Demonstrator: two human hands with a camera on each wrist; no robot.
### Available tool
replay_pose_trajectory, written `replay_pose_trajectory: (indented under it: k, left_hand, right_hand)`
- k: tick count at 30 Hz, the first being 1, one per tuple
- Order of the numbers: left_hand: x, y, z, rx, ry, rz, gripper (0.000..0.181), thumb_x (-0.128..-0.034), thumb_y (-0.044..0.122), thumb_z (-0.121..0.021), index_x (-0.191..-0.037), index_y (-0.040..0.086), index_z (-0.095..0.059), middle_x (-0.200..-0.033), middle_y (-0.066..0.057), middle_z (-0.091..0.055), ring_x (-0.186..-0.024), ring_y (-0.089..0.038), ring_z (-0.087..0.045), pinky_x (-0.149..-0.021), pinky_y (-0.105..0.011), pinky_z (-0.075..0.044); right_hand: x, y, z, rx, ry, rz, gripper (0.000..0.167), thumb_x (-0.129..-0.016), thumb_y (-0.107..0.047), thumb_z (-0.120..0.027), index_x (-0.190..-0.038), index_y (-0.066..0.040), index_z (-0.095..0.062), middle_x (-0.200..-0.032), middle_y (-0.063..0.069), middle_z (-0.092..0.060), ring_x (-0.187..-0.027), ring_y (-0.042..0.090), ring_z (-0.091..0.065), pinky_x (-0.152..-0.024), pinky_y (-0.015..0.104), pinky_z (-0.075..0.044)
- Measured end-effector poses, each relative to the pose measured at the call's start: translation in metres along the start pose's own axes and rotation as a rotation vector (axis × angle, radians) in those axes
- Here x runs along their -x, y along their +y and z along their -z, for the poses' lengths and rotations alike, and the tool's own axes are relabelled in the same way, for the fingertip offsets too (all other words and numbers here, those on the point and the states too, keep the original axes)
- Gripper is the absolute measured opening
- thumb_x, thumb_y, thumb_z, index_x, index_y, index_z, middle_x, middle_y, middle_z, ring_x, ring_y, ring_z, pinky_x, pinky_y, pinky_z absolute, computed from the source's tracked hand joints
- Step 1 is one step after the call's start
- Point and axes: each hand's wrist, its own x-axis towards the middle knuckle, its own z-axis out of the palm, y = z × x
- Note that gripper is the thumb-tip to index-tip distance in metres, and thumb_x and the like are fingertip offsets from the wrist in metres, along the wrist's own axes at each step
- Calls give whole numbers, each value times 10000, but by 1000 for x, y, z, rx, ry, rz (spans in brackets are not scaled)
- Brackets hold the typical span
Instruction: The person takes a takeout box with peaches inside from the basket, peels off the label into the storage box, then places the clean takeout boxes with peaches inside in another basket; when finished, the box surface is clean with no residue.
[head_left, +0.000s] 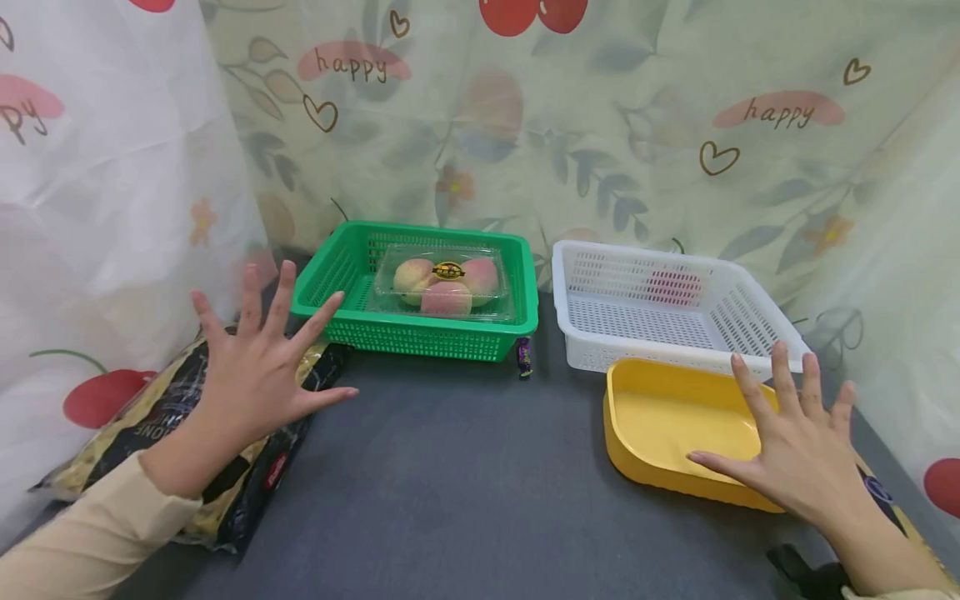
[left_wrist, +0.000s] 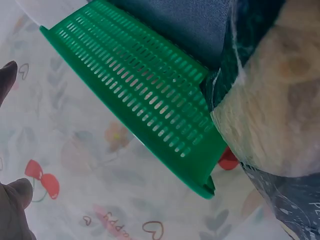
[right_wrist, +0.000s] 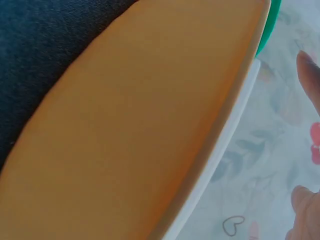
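Observation:
With fingers spread wide, my left hand (head_left: 255,375) hovers above a black and tan plastic package (head_left: 172,417) at the left and holds nothing. My right hand (head_left: 802,446), also spread and holding nothing, is over the right end of a yellow tray (head_left: 675,425), hiding part of it. Behind the left hand stands a green basket (head_left: 412,337) with a clear plastic box of peaches (head_left: 447,283) inside. To its right, a white basket (head_left: 637,321) sits just behind the yellow tray. A small purple wrapped candy (head_left: 524,358) lies between the two baskets.
A dark grey cloth (head_left: 450,483) covers the table. Patterned curtains (head_left: 525,125) hang at the back and both sides. Partly behind my right wrist is another package (head_left: 892,500), with a black object (head_left: 806,575) at the lower right edge.

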Motion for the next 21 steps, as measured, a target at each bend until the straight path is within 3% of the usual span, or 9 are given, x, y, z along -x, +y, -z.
replay_pose_trajectory:
  k: [10, 15, 21]
  left_hand:
    - [-9, 3, -7, -33, -21, -39, 1034, -677, 918, -82, -1468, 285, -291, -1580, -122, 30, -1431, -349, 145, -982, -762, 90]
    - [-14, 4, -9, -36, -56, -47, 1035, -676, 913, -53, -1477, 292, -264, -1579, -110, 64, -1432, -355, 131, -996, -748, 97]
    - [-20, 5, -14, -47, -50, -65, 1032, -677, 912, -36, -1476, 299, -262, -1580, -116, 41, -1436, -363, 94, -1002, -745, 93]
  right_hand:
    - [-16, -7, 3, 25, -5, 35, 1177, -644, -750, -613, -1497, -294, 58, -1532, 58, 266, -1376, 337, 284, -1017, 640, 236]
    - [-27, -12, 2, 29, 30, 80, 1175, -634, -744, -625, -1505, -282, 12, -1545, 51, 234, -1394, 316, 259, -1039, 637, 207]
    - [-41, -18, 0, 48, 61, 152, 1180, -620, -776, -605, -1507, -271, -13, -1551, 87, 214, -1403, 322, 243, -1051, 652, 171]
